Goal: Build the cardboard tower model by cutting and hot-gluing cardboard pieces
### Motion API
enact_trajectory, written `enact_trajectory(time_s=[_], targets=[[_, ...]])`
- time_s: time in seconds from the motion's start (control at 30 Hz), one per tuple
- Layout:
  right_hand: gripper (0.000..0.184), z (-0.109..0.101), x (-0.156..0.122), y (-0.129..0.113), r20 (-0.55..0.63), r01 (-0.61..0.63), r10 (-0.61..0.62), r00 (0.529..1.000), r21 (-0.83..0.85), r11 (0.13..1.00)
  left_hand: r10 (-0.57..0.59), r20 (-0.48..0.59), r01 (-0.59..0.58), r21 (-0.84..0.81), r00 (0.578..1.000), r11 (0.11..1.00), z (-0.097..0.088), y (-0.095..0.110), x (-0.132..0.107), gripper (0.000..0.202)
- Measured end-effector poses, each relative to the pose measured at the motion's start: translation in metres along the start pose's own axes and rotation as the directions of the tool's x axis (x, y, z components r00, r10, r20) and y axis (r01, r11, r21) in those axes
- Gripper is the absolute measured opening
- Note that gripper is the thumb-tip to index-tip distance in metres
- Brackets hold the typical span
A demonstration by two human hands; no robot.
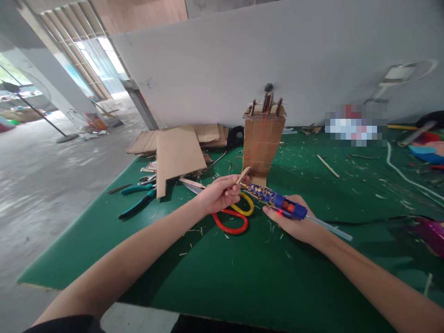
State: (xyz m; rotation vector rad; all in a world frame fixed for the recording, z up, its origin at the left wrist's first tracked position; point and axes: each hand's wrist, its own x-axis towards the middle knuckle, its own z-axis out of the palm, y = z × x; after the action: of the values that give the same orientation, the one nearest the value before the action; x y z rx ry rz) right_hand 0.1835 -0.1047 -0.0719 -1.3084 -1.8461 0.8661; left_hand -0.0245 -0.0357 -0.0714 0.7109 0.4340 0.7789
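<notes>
My left hand (221, 193) is closed in a pinch on a small cardboard strip (243, 175), held just above the green mat. My right hand (295, 223) is wrapped round a blue glue gun (277, 202) with a clear glue stick (329, 227) sticking out of its back. The gun's nozzle points at the cardboard strip and nearly touches it. Behind both hands stands an upright cardboard box model (262, 143) with sticks poking out of its top. Scissors with red and yellow handles (234, 216) lie on the mat under my left hand.
A green mat (243, 277) covers the floor area. Flat cardboard sheets (176, 150) lie at the back left, with teal-handled pliers (137, 203) beside them. A black cable (364, 222) runs right toward a pink object (433, 233). A white wall stands behind.
</notes>
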Motion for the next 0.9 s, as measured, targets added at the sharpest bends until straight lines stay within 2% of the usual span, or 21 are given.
enact_trajectory(time_s=[0.27, 0.37, 0.53, 0.8, 0.9], targets=[[0.039, -0.001, 0.000, -0.005, -0.054, -0.070, 0.070, 0.996, 0.002, 0.998, 0.007, 0.037, -0.007, 0.004, 0.999, 1.000, -0.002, 0.000, 0.001, 0.012], [0.038, -0.001, 0.000, -0.005, -0.040, -0.070, 0.070, 0.997, 0.005, 0.998, 0.004, 0.032, -0.004, 0.002, 0.999, 1.000, -0.002, 0.000, 0.001, 0.012], [0.036, -0.002, 0.000, -0.003, 0.019, -0.037, 0.037, 0.999, -0.011, 0.999, 0.001, 0.004, -0.001, -0.004, 1.000, 1.000, -0.001, 0.000, 0.000, 0.012], [0.038, 0.001, 0.000, -0.002, 0.004, 0.027, -0.027, 1.000, -0.032, 0.999, -0.008, -0.002, 0.008, 0.000, 1.000, 1.000, 0.000, 0.000, 0.000, 0.011], [0.029, -0.008, 0.003, -0.002, -0.020, 0.133, -0.137, 0.990, -0.140, 0.981, 0.006, 0.030, -0.005, -0.012, 1.000, 1.000, -0.001, 0.000, 0.000, 0.013]])
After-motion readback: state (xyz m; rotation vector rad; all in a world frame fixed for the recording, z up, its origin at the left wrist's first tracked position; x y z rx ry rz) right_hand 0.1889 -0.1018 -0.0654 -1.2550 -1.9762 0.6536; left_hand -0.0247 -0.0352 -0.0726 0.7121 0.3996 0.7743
